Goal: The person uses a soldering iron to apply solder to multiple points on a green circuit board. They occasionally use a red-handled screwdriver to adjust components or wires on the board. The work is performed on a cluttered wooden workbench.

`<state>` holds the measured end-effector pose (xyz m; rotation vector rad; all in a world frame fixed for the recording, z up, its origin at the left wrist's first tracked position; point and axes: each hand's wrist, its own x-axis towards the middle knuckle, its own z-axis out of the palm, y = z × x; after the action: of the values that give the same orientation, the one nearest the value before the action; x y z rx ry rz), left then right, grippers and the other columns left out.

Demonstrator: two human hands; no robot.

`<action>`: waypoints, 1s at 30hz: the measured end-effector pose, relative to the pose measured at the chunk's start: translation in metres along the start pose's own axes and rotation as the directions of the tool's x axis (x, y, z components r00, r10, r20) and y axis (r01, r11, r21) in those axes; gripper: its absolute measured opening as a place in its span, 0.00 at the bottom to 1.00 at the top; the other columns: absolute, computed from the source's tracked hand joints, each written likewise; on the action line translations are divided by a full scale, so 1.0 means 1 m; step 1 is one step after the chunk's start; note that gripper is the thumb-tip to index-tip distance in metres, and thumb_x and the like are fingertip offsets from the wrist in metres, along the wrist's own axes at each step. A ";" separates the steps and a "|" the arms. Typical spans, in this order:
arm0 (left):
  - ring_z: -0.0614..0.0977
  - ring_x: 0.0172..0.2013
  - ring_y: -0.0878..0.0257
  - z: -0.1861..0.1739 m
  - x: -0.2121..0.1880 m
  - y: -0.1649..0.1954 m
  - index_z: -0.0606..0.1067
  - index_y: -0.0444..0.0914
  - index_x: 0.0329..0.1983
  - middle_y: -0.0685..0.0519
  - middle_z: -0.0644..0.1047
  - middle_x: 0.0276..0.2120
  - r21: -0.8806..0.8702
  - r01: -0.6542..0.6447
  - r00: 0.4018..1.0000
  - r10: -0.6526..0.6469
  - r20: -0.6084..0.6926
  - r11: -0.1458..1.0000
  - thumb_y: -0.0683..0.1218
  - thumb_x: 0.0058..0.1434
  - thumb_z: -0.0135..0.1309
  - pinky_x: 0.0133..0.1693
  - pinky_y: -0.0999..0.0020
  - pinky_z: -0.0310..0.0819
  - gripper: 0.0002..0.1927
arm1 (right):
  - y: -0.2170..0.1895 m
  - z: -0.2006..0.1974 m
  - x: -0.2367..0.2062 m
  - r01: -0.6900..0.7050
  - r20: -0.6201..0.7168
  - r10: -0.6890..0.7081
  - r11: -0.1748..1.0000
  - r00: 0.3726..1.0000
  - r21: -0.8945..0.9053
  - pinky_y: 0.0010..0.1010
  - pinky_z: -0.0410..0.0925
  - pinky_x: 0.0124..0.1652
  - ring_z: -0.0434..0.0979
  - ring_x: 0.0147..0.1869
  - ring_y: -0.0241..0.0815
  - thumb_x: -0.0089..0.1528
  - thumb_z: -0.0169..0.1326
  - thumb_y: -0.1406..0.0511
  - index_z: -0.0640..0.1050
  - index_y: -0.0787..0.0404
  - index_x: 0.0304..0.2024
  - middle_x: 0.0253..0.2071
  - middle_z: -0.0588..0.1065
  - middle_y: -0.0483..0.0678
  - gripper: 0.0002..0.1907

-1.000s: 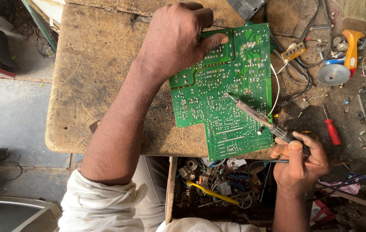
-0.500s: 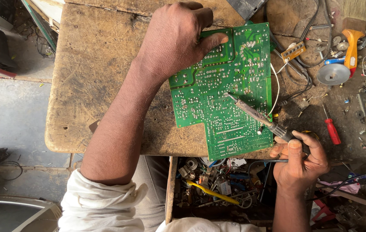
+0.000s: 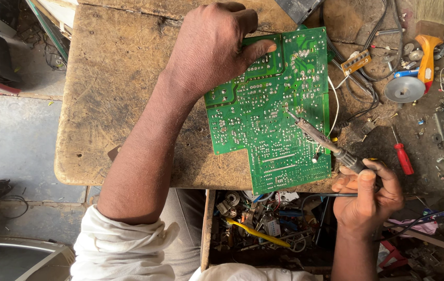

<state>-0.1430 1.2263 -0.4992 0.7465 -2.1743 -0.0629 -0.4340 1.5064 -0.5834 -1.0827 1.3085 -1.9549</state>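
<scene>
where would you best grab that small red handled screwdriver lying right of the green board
Grip the small red-handled screwdriver by its red plastic handle, from above. It lies flat on the worn wooden bench, handle toward the person, thin metal shaft pointing away, with free space on both sides of the handle.

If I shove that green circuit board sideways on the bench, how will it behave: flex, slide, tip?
The green circuit board looks like a thin rigid sheet, so it would probably slide flat rather than flex. The left hand pins its top corner, so it may pivot there. Its lower edge overhangs the wooden bench, so unpinned it might tip off.
</scene>
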 end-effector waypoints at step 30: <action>0.83 0.34 0.46 -0.003 0.000 -0.001 0.78 0.37 0.35 0.48 0.78 0.31 0.001 -0.028 0.999 0.028 -0.017 1.000 0.60 0.66 0.68 0.36 0.51 0.77 0.22 | 0.002 0.000 0.001 0.019 0.061 -0.014 0.997 0.998 -0.079 0.34 0.72 0.27 0.76 0.25 0.43 0.75 0.55 0.71 0.76 0.72 0.49 0.30 0.75 0.56 0.07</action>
<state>-0.1401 1.2260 -0.4979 0.7141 -2.1684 -0.0408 -0.4346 1.5054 -0.5852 -1.1850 1.3587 -1.8814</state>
